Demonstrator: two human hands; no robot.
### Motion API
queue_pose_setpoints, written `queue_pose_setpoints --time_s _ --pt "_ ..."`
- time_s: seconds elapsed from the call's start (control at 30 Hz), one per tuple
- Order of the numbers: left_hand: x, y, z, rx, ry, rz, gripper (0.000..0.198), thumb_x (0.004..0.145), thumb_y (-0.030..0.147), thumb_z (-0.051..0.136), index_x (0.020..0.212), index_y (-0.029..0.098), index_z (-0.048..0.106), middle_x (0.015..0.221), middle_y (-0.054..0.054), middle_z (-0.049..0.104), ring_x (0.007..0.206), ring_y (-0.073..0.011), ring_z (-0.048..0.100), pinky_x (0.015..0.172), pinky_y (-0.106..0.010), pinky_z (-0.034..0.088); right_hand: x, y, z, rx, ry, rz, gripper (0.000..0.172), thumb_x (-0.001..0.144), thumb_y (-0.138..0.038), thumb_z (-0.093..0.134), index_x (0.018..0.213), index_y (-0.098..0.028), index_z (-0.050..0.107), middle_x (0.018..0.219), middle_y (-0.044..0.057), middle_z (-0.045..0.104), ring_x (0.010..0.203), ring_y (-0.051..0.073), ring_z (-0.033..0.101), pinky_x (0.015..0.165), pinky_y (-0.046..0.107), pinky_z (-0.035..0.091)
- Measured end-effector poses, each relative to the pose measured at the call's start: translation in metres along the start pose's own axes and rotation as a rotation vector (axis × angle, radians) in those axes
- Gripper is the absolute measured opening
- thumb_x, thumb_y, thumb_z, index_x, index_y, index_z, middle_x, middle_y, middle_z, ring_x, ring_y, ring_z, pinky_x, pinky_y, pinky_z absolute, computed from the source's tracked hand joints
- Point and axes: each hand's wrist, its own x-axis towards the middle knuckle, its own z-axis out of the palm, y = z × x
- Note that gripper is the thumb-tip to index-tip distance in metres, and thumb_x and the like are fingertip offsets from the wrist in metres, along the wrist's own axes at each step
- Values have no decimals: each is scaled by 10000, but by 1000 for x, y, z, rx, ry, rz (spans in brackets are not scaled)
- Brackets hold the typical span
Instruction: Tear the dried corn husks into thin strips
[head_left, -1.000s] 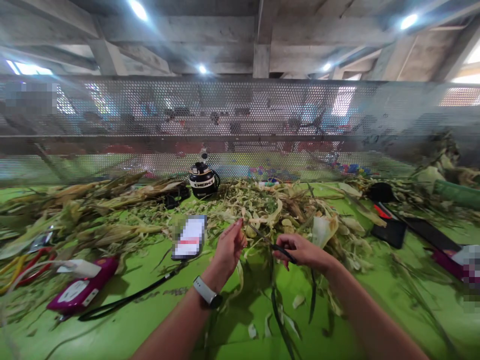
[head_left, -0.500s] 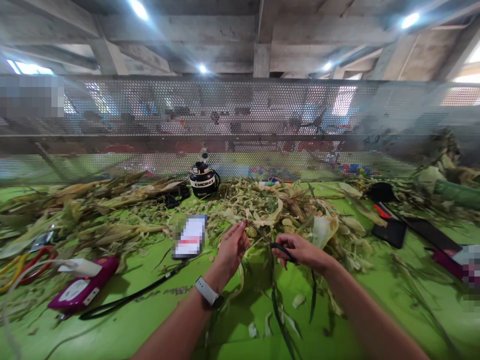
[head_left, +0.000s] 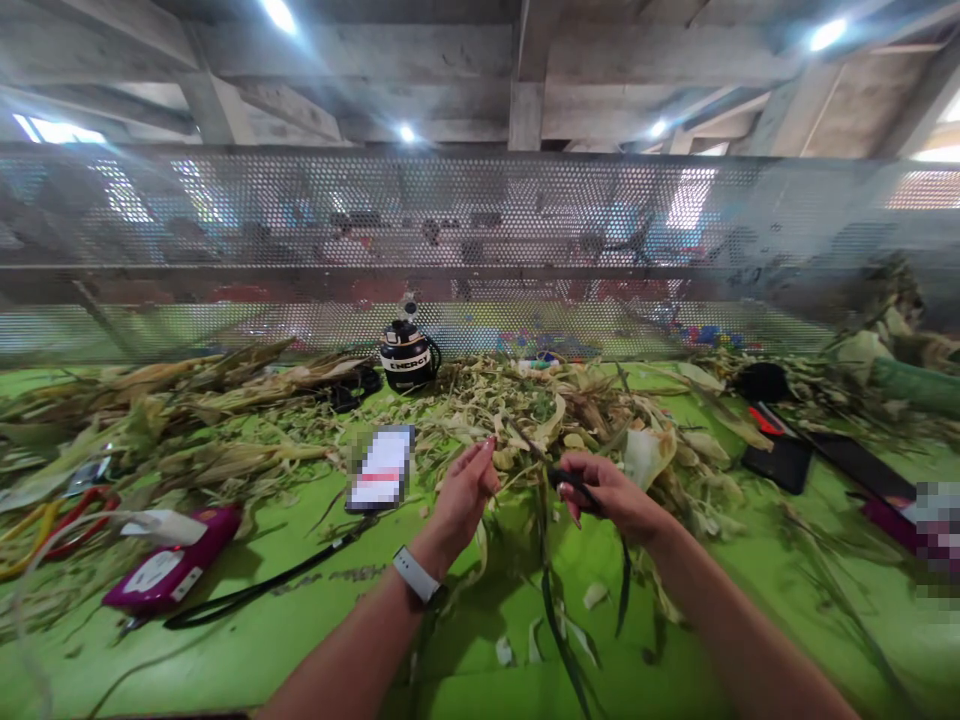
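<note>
My left hand, with a white watch on the wrist, pinches the top of a thin plant stem over the green table. My right hand is closed round the black handles of a pair of scissors, whose blades point toward the stem by the left fingers. Long dark green leaves hang from between the hands down toward the table's near edge. Right behind both hands lies a heap of dry corn husks and leaves.
A phone with a black lanyard lies left of my left hand. Further left are a magenta device and red and yellow scissors. A black jug stands before the perforated metal screen. Black items lie at right.
The scissors' blades, which stuck out toward the stem, are now drawn in under the right hand. Both hands have risen slightly and the left fingers have spread a little.
</note>
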Motion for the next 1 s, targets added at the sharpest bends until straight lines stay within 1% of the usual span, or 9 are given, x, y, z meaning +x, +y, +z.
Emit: queue_pose_setpoints --time_s 0.1,0.17,0.3,0.4,0.53,0.63,0.7,0.87,1.0 --pt "-2 -2 1 50 14 14 341 590 418 763 703 153 581 453 100 398 408 -23 305 424 -169 250 5 5 4 52 234 -96 440 627 -543 701 748 -182 481 585 -40 539 446 57 409 407 188 332" --pt "-4 -5 1 93 13 41 332 574 405 775 738 157 626 533 70 496 465 -34 404 470 -168 323 10 9 7 69 401 -141 448 569 -465 767 784 -192 484 635 -40 542 509 80 466 458 206 397" --pt "-7 -6 1 236 -51 90 288 599 400 760 739 164 673 753 -8 636 699 -118 573 678 -232 452 12 7 9 141 532 -213 463 527 -418 796 777 -209 467 668 -35 570 526 95 498 472 219 421" --pt "-10 -3 1 326 -126 63 277 652 425 714 757 172 672 781 -24 637 739 -153 582 669 -254 458 8 3 4 263 475 -222 405 628 -461 729 770 -212 443 702 -17 617 422 70 455 391 208 362" --pt "-13 4 1 463 -130 206 211 673 372 706 661 166 660 710 -8 583 720 -126 521 666 -214 411 5 7 2 387 181 -85 415 673 -552 657 798 -193 491 736 15 647 372 63 435 346 209 335" --pt "-10 4 -1 415 -104 239 184 662 339 717 644 166 654 750 2 579 737 -113 507 674 -195 397 6 11 5 376 49 -12 456 650 -603 648 790 -185 530 669 5 622 443 84 488 372 198 356" --pt "-7 3 -3 319 -76 177 190 638 335 732 677 166 655 761 5 602 727 -107 523 659 -190 398 8 12 5 315 54 -10 443 656 -602 645 745 -187 522 581 -20 582 435 75 464 371 182 316" --pt "-4 6 -4 73 39 -34 289 551 308 769 755 161 626 747 13 639 598 -80 562 523 -173 384 8 8 -7 306 229 -51 430 656 -591 645 702 -191 495 505 -48 516 353 40 316 350 196 194" --pt "-6 10 -1 12 -23 -85 271 559 260 739 752 164 575 623 40 609 510 -76 560 441 -160 349 6 2 -11 417 266 -68 416 648 -584 636 697 -185 526 537 -31 537 371 56 372 369 212 247"
